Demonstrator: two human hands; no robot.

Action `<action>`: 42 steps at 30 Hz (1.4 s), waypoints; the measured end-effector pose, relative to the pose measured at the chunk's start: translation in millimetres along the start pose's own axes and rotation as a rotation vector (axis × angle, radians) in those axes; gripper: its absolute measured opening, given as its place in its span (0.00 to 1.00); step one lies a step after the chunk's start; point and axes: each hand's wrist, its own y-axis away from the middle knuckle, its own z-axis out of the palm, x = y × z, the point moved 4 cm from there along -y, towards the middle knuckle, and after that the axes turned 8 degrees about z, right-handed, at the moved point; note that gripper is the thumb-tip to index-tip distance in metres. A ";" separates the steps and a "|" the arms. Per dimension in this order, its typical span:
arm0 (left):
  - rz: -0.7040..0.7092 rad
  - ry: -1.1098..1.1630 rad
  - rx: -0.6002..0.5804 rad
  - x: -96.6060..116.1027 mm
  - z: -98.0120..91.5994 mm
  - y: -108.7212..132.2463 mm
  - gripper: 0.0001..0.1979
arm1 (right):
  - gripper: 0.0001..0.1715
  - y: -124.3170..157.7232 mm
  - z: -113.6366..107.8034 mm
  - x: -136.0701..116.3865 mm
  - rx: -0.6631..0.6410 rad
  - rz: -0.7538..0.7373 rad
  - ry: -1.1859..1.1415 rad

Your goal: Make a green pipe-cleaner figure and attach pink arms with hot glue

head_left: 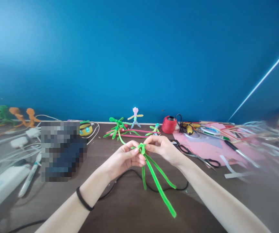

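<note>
Bright green pipe cleaners (157,181) are joined in a small looped knot, held up over the middle of the brown table. Long fuzzy ends hang down toward me, and one strand curves away toward the back. My left hand (127,157) pinches the knot from the left, thumb on top. From the right, my right hand (160,147) grips the same loop between thumb and fingers. Behind them stands a twisted green pipe-cleaner figure (116,126). A pink, yellow and blue figure (135,117) and a small green and blue one (155,128) are nearby.
A red spool (169,125) stands at the back. Scissors (200,157), a knife (239,152) and pink paper (197,145) lie to the right. On the left are a marker (30,176), a white power strip (5,187) and cables. A black cord (129,171) runs beneath my hands.
</note>
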 end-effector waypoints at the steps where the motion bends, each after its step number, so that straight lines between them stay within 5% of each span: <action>1: 0.006 -0.004 -0.009 0.2 0.5 -0.2 0.04 | 0.11 -0.3 -0.4 0.2 0.008 -0.002 0.006; 8: 0.011 -0.016 0.023 -0.7 -1.1 -1.4 0.05 | 0.10 -0.3 -1.5 3.0 -0.006 0.009 0.000; 18: -0.055 0.070 -0.038 -5.3 1.7 0.4 0.03 | 0.10 -0.3 0.1 14.2 -0.307 0.074 -0.305; 42: 0.011 -0.069 -0.025 1.9 5.9 0.5 0.04 | 0.03 -0.5 3.6 10.8 -0.267 0.026 -0.322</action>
